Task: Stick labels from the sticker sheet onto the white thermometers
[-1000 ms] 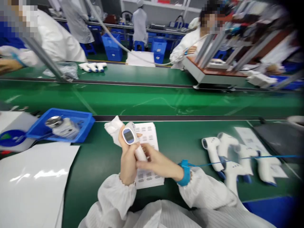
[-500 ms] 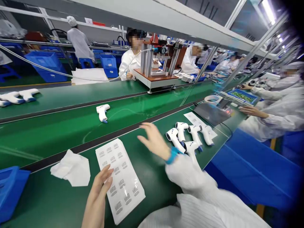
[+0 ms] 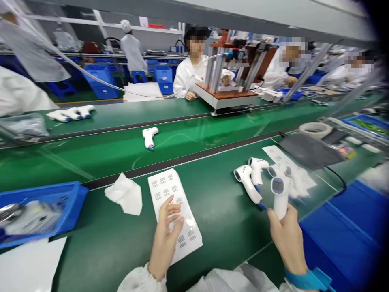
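A blue bin sits on the left. In it are a round silver tin and a clear bag with something inside that is too blurry to tell. Far off on the right, a blue tray has thin green things in it.

The right hand grips a white thermometer by the low end of its handle. It is up over the green table, just beside the other thermometers. Its dark screen faces the person, so its nose points away and is hidden. The handle is the long part, and in this view it runs almost straight up from the hand to the head.

The left hand is empty, with its fingers a bit bent and its thumb apart. It is over a label sheet, but I cannot tell if they touch. The sheet's long side slants from far left to near right. Crumpled paper lies near it, on the left
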Available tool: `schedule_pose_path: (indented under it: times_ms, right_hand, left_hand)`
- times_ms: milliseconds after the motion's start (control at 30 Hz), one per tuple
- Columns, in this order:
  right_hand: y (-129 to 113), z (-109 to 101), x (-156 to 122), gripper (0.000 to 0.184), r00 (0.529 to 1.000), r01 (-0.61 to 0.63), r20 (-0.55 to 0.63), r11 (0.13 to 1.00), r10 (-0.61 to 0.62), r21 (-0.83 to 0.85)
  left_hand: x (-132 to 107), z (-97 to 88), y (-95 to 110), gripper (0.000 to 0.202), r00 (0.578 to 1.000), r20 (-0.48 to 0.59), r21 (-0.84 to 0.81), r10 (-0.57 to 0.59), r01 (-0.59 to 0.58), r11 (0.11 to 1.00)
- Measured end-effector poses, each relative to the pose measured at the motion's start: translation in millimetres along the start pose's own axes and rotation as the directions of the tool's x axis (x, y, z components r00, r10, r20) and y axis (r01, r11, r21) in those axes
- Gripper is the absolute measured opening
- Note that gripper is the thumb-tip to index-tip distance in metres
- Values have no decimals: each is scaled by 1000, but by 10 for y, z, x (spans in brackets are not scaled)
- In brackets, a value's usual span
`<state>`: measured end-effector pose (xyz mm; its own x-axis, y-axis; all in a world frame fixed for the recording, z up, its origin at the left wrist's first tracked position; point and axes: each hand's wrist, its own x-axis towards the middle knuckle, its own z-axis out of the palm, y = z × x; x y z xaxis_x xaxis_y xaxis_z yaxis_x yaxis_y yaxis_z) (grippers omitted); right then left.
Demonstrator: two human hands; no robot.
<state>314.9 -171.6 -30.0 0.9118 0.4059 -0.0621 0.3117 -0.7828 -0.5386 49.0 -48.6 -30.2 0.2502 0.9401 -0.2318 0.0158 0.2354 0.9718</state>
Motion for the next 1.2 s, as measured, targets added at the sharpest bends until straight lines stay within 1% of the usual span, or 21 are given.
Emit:
schedule_pose_path:
  times_ms: [33,67,100,133,200,300,367,400,433,467,500,533,567,600,633,700,833,967,1100,1167,1200]
  right_hand:
    - [-172,48,-101,54,992,88,84,989,-98,116]
    - [-346,118,-227,50,951,175,208,953,-229,249]
    - [-513,203,-376,46,861,226,353,897,-367,381]
    - [-665,294,-541,42,738,225,481,844,-474,486]
    - [-890,462,-867,35,483,177,631,773,-607,609]
    - [-992,592,-1148,45,161,101,787,803,-595,587]
    - [-966,616,-1115,54,-43,24,866,866,-498,499]
    - [-957,629,-1041,52,-111,-4,883,889,-456,459]
    - [-962,654,-940,46,-130,-5,890,897,-438,441]
    - [-984,695,-822,36,-87,32,889,890,-450,454]
    - [-1025,754,-699,27,12,111,870,865,-493,489]
    - [-1079,829,-579,23,134,225,820,823,-556,522]
    - [-1142,915,-469,21,246,349,737,767,-629,538]
    - [-1205,1007,-374,20,322,460,641,707,-697,537]
    - [-1264,1096,-295,19,357,544,558,653,-749,528]
    - [-1352,1245,-193,16,353,634,470,577,-809,516]
    - [-1394,1364,-163,15,294,667,448,517,-844,536]
    - [-1386,1357,-180,16,274,634,473,527,-837,565]
    - [-1503,1380,-127,13,254,627,534,558,-806,544]
    - [-1587,1366,-122,11,211,685,542,519,-813,511]
    - [-1616,1334,-146,11,166,735,531,463,-831,495]
  left_hand:
    - [-34,38,-10,64,999,31,-25,36,-35,999]
    - [-61,84,-13,73,996,61,-68,68,-64,996]
    - [-78,132,-10,82,992,94,-127,89,-76,989]
    - [-83,174,0,90,990,107,-196,92,-70,978]
    - [-58,216,26,94,998,45,-307,38,-22,952]
    - [26,138,35,79,982,-169,-323,-83,24,946]
    - [77,44,5,73,962,-257,-281,-94,19,960]
    - [94,5,-16,72,959,-266,-269,-93,19,963]
    - [106,-22,-37,72,961,-261,-265,-93,22,964]
    - [113,-36,-55,71,965,-245,-266,-96,28,963]
    - [115,-38,-68,71,969,-228,-271,-96,32,962]
    - [115,-32,-74,70,972,-214,-275,-93,31,961]
    - [114,-20,-76,70,975,-206,-276,-89,29,961]
    - [113,-8,-74,70,976,-199,-276,-87,29,961]
    - [112,3,-70,70,978,-191,-274,-87,32,961]
    - [115,13,-62,69,980,-175,-264,-91,42,964]
    - [133,11,-46,69,981,-169,-256,-97,51,965]
    - [133,15,-17,72,975,-172,-279,-138,86,956]
    - [133,-9,-14,69,981,-149,-299,-126,77,951]
    - [144,-21,-38,69,983,-146,-304,-115,66,950]
    - [149,-18,-58,69,983,-146,-305,-113,64,950]
